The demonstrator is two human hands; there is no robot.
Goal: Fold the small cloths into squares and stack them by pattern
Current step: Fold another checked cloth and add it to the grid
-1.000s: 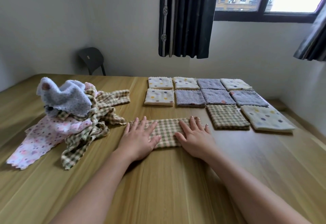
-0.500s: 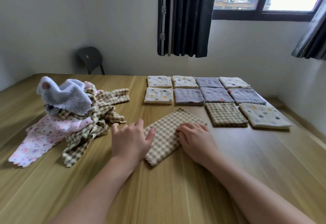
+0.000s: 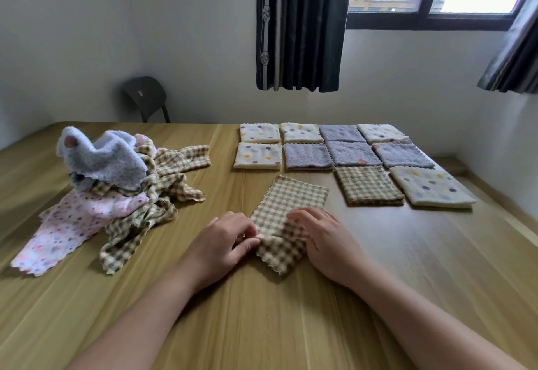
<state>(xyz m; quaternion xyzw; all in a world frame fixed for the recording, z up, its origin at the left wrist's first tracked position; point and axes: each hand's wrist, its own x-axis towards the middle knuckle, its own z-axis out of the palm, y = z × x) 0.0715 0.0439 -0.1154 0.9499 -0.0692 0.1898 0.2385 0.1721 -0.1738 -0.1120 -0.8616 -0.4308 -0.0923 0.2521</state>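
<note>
Our L hand (image 3: 230, 243) pinches the checked cloth (image 3: 291, 198) at its left edge. Our R hand (image 3: 327, 241) curls its fingers on the right edge opp. The strip lies aslant mid-tabletop (image 3: 291, 326), nearer the front edge. We'd carry the near end over to the far end w/ corners matched and press flat. It then goes on the checked square (image 3: 368, 185), toward the right edge.

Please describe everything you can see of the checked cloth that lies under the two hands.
The checked cloth is a brown-and-cream strip of soft fabric with zigzag edges. It lies slanted on the wooden table, a crease across its middle. The left hand pinches its left edge; the right hand rests bent fingers on its right side.
</note>
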